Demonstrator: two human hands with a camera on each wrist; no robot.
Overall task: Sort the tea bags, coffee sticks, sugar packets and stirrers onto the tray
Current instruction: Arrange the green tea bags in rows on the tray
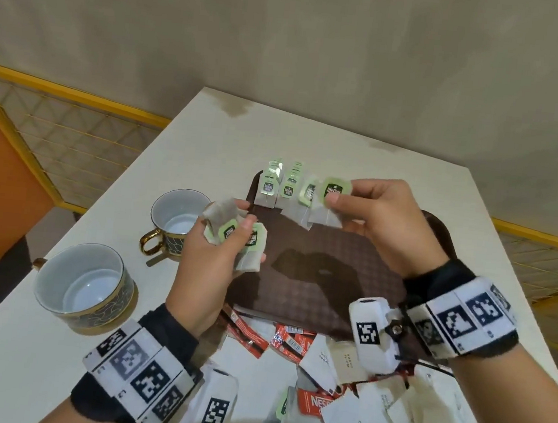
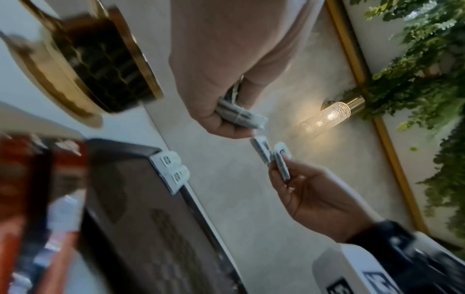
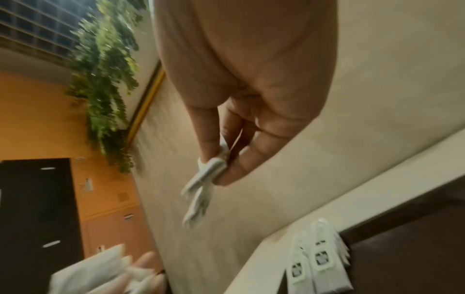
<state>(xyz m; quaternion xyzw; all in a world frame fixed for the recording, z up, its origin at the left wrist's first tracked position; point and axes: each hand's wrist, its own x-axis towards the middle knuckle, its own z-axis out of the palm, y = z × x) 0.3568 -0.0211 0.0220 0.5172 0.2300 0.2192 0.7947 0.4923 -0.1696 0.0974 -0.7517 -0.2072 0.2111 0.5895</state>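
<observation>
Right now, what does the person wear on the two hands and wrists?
The left hand and right hand are bare, without gloves. Each wrist has a black sleeve cuff under a white band printed with square black-and-white code markers. A white camera box with one such marker is fixed at each band. Thin black cable runs by the right one.

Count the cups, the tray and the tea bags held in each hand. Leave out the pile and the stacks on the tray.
Cups: 2
Tray: 1
Tea bags pinched in the right hand: 2
Tea bags held in the left hand: 2 by the tags that show; more may be hidden
Total: 7
</observation>
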